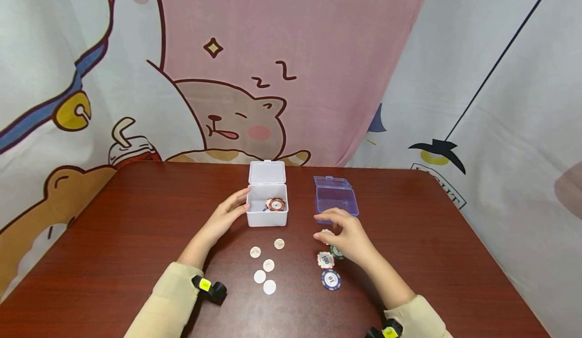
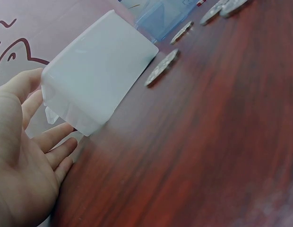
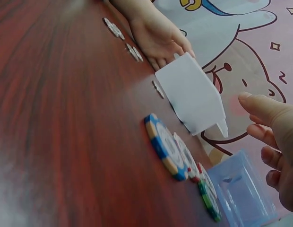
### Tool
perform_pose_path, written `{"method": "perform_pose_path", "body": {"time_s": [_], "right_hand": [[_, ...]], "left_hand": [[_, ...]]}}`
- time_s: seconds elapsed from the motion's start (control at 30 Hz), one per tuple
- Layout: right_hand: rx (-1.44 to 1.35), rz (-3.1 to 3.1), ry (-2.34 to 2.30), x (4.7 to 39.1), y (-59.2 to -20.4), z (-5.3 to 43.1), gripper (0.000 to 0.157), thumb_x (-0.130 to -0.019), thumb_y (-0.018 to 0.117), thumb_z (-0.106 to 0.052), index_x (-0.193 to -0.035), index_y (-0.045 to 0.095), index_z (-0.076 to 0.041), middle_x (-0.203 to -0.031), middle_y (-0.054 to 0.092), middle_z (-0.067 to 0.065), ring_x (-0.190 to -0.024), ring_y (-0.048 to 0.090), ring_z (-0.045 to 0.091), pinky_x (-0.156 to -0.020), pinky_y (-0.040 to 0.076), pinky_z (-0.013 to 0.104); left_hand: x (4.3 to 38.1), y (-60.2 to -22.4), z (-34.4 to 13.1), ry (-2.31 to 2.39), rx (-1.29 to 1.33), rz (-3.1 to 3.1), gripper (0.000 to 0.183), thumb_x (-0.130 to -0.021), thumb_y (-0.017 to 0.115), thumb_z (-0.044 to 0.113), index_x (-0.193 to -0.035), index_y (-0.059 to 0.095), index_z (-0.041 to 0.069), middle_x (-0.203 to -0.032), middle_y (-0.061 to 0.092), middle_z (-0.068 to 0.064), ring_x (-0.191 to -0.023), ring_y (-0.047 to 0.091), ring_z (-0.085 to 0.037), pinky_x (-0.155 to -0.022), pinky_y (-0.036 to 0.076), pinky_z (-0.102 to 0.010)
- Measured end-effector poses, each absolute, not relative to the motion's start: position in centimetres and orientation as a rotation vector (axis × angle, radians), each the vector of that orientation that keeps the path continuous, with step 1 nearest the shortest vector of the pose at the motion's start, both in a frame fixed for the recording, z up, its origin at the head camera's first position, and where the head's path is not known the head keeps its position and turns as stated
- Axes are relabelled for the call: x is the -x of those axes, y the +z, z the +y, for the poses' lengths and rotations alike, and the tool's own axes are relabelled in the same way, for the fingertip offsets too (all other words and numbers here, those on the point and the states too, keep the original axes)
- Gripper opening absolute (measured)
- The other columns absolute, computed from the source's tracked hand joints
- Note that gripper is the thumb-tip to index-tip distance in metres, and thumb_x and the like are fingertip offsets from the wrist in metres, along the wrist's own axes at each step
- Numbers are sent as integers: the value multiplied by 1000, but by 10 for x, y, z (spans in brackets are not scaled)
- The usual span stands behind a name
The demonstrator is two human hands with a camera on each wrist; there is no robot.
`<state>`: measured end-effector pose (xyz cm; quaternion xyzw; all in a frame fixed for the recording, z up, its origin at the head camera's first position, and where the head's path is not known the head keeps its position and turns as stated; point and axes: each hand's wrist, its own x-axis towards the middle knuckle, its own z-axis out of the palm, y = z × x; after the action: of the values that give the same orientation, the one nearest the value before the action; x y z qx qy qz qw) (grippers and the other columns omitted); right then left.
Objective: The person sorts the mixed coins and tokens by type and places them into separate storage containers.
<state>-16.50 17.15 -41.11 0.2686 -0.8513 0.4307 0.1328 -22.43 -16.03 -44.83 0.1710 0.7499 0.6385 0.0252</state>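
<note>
From the head, the left hand (image 1: 231, 210) touches the left side of a white box (image 1: 267, 219), fingers loose. The right hand (image 1: 347, 232) is over round chips (image 1: 325, 260) on the bench (image 1: 150, 227). From the left wrist, the box looks smooth. From the right wrist, the right hand holds nothing; the chips have bright edges.

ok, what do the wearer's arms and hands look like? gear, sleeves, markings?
Left hand and right hand are bare, no gloves visible. Both arms have pale beige sleeves. Each cuff carries a black wrist camera with a bright yellow label, marks unreadable. No cables visible.
</note>
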Motion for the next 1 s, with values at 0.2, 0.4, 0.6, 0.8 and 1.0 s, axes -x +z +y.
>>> {"method": "perform_pose_path", "body": {"time_s": [0.2,0.4,0.6,0.8,1.0], "right_hand": [[-833,-2449,1231,162,-417,183,37,-71,85,-11,-105,72,-4,-99,67,7,-68,51,26,-58,42,28],[-833,-2484,1206,157,-424,194,39,-69,86,-10,-105,72,-4,-97,67,7,-69,50,22,-59,42,27],[-829,-2488,1190,154,-429,205,39,-68,86,-9,-105,72,-3,-97,66,7,-70,51,22,-59,42,27],[-788,-2534,1199,151,-433,215,39,-70,85,-11,-106,72,-4,-100,66,3,-73,51,22,-61,43,28],[-769,-2592,1211,148,-438,223,41,-69,86,-11,-108,72,-7,-100,67,1,-72,50,19,-61,42,27]], "left_hand": [[225,-448,-160,1967,-536,2323,49,-98,55,12,-144,40,4,-140,44,-25,-128,42,-38,-103,31,-53],[224,-447,-160,1959,-506,2328,49,-97,55,13,-144,41,7,-140,44,-23,-128,43,-36,-103,31,-52],[224,-448,-161,1964,-507,2323,49,-97,55,13,-144,41,8,-141,44,-23,-129,42,-36,-104,31,-53],[224,-448,-161,1966,-518,2324,50,-97,56,15,-144,41,6,-140,44,-24,-128,42,-36,-104,30,-53],[224,-445,-160,1969,-526,2304,50,-98,53,7,-145,38,1,-141,42,-27,-129,40,-40,-104,29,-54]]}}
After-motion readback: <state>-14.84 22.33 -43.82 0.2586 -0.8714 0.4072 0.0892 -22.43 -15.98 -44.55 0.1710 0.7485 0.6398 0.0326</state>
